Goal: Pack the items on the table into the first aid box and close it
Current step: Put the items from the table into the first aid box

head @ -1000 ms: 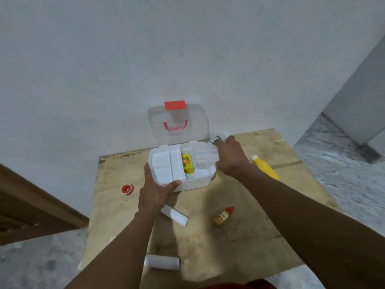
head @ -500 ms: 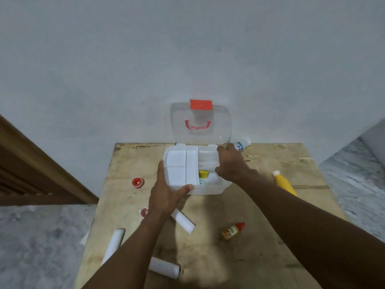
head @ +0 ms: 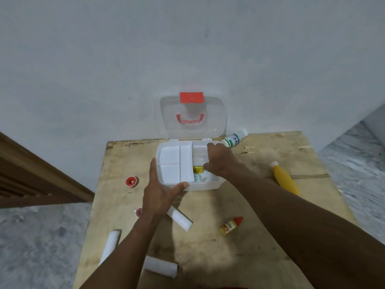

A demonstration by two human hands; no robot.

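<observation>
The white first aid box stands open at the back of the wooden table. Its clear lid, with red latch and handle, leans on the wall. A white divided tray lies in the box's left part. Beside it a yellow item and something pale green show inside. My left hand clasps the box's front left corner. My right hand grips the tray's clear right section. On the table lie three white rolls, a small red-capped bottle, a yellow bottle and a white bottle.
A red tape roll lies left of the box, and another red roll peeks out beside my left wrist. The wall is right behind the box. Grey floor drops away on both sides of the table. A wooden frame stands at far left.
The tray's raised right end has come down, so it now lies level in the box. My head has turned, so the box sits more centred in view.
</observation>
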